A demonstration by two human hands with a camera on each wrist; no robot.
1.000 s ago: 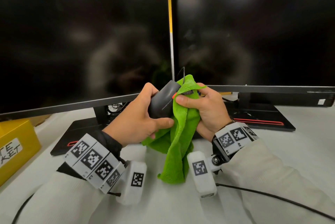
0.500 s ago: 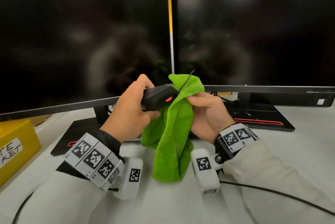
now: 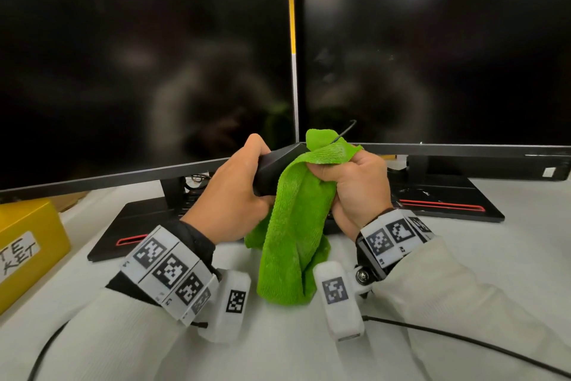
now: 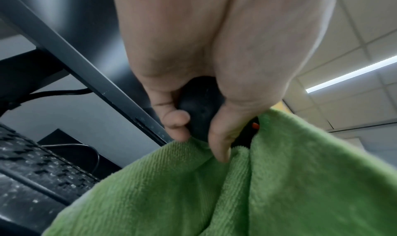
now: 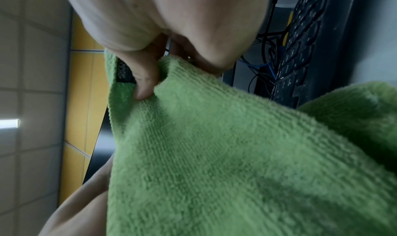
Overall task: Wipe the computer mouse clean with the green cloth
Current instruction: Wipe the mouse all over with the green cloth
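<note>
A dark grey computer mouse [image 3: 273, 169] is held up in front of the monitors by my left hand [image 3: 234, 195], whose fingers curl round its rear. In the left wrist view the mouse [image 4: 198, 107] shows between thumb and fingers, with a red spot at its side. My right hand [image 3: 349, 183] grips the green cloth [image 3: 296, 226] bunched over the front of the mouse; the cloth's long end hangs down to the table. The mouse's thin black cable [image 3: 346, 130] sticks up out of the cloth. The right wrist view shows fingers [image 5: 144, 79] pinching the cloth [image 5: 236, 154] beside its black label.
Two dark monitors [image 3: 139, 65] [image 3: 432, 50] stand close behind my hands on black bases with red trim. A yellow box [image 3: 27, 244] sits at the left table edge. A black keyboard [image 4: 38, 168] lies under the left monitor. A black cable [image 3: 463, 340] runs across the white table.
The cloth in my right hand has slid further over the mouse's front, covering the red mark and much of the body. Both hands have shifted slightly lower and the mouse has rolled in my left hand.
</note>
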